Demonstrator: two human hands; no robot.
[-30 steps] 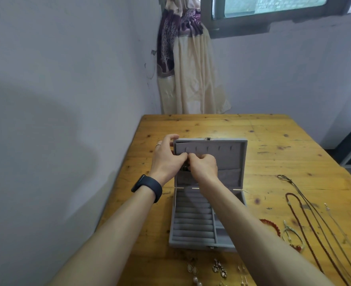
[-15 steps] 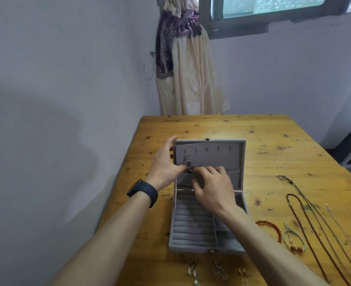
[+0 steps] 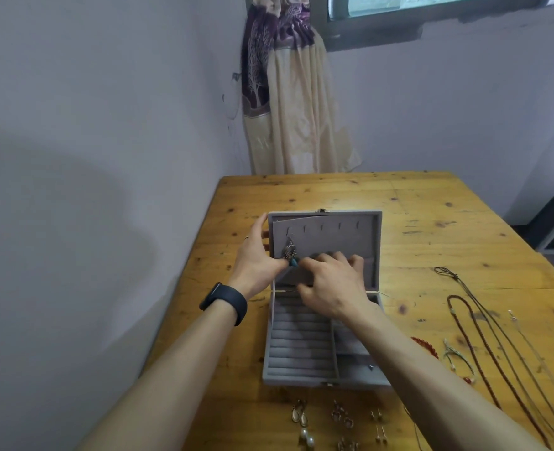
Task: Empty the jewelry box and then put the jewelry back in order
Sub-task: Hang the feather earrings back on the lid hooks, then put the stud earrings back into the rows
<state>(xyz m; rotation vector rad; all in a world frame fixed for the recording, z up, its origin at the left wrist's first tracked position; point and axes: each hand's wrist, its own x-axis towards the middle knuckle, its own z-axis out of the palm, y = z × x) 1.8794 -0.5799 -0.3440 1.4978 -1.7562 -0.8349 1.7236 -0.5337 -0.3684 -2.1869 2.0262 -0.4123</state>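
A gray jewelry box (image 3: 301,380) is seen open on a wooden table (image 3: 399,216), with its lid (image 3: 344,236) stood upright. One dangly earring (image 3: 291,247) with a turquoise bead is hung on the lid's leftmost hook. The lid's left edge is gripped by the left hand (image 3: 256,258). The right hand (image 3: 331,284) is curled against the lid pocket, grip unclear tbh. More earrings (image 3: 340,418) are laid in front, necklaces (image 3: 484,336) off right.

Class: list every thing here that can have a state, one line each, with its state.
Box: open, lid upright.
Earring: hanging on the lid's leftmost hook.
Left hand: grips the lid's edge.
Right hand: fingers curled against the lid lining.
Necklaces: laid out on the table.
Curtain: gathered aside.
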